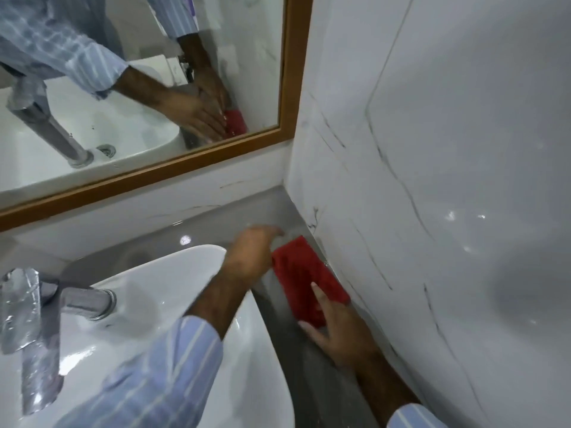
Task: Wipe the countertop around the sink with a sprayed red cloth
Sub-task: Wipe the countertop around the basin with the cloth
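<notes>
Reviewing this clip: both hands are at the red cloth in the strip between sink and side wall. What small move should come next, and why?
Probably slide the red cloth forward into the back corner. It lies flat on the grey countertop between the sink and the marble wall, with the right hand pressing its near end and the left hand at its far edge. The corner strip just ahead lies uncovered by the cloth.

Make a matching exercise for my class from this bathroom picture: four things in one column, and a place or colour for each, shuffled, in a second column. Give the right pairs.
Things
1. red cloth
2. tap
3. mirror frame
4. right hand

Descriptions
A. orange-brown, on the back wall
B. flat on the grey countertop, beside the marbled side wall
C. silver, at the white sink's left edge
D. fingers resting on the cloth's near end

Pairs: 1-B, 2-C, 3-A, 4-D
</notes>
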